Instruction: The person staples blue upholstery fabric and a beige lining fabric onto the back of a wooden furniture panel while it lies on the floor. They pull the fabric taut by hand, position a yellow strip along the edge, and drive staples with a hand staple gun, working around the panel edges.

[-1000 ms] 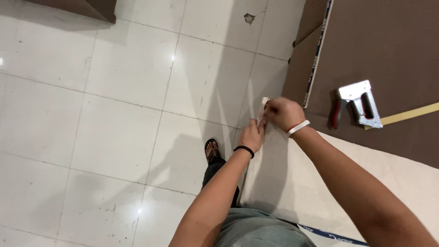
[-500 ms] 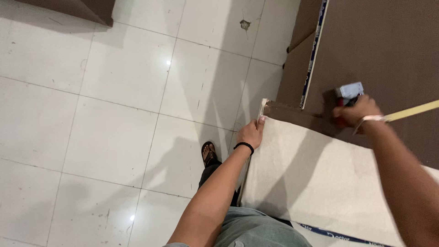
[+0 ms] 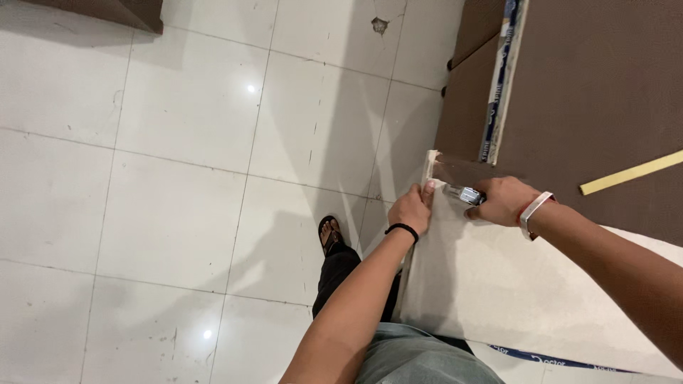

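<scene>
Left hand pinching the cream fabric at the brown board's corner, right hand closed round a metal staple gun pressed just beside it, tool mostly hidden by fingers; yellow strip lying well apart on the board; sandalled foot on the tiled floor below

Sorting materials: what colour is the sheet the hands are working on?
Off-white, the sheet under both hands, left and right; head view.

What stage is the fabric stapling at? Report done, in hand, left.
Done: the pale fabric lies spread over most of the brown board. In hand: the left hand pinches the fabric at the corner while the right hand presses the staple gun beside it. Left: bare brown board beyond; staples cannot be seen.
</scene>
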Demonstrator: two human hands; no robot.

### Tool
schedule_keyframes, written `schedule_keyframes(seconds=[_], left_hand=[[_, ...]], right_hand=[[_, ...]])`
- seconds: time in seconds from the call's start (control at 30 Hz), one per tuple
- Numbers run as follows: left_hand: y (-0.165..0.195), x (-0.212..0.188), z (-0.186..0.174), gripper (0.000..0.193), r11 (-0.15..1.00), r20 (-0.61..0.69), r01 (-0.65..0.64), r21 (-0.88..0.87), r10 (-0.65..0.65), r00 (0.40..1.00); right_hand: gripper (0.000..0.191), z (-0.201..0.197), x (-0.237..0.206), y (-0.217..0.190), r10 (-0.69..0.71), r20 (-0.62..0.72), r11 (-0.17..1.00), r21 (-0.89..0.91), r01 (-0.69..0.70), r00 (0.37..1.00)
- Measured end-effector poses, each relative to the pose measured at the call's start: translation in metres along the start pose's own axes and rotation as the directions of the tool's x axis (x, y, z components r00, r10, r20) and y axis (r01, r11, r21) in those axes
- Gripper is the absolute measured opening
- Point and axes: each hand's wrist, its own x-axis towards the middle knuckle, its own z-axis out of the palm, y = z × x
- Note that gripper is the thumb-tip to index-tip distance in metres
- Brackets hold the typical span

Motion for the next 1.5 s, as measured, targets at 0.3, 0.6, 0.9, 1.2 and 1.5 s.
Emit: schedule_keyframes(seconds=[0.3, 0.6, 0.9, 1.2, 1.5], left_hand=[[0.008, -0.007, -0.010, 0.069, 1.000, 0.054, -0.013, -0.006, 0.013, 0.998], [0.006, -0.017, -0.015, 0.062, 0.997, 0.005, -0.048, -0.067, 0.048, 0.999], [0.012, -0.020, -0.022, 0.053, 0.995, -0.004, 0.014, -0.104, -0.014, 1.000], [0.007, -0.019, -0.015, 0.055, 0.998, 0.002, 0.011, -0.065, -0.011, 1.000], [-0.011, -0.021, -0.002, 0.052, 0.980, -0.155, -0.106, -0.169, 0.079, 0.985]], right_hand=[[0.056, 0.003, 0.004, 0.004, -0.027, -0.023, 0.999, -0.024, 0.027, 0.999], [0.047, -0.016, 0.012, -0.016, -0.088, 0.146, 0.992, -0.078, 0.100, 0.985], [0.043, -0.027, 0.012, -0.039, -0.083, 0.141, 0.976, -0.188, 0.109, 0.987], [0.042, -0.013, 0.021, -0.030, -0.072, 0.112, 0.977, -0.191, 0.093, 0.991], [0.040, -0.002, 0.012, -0.019, -0.138, -0.094, 0.984, -0.126, 0.126, 0.986]])
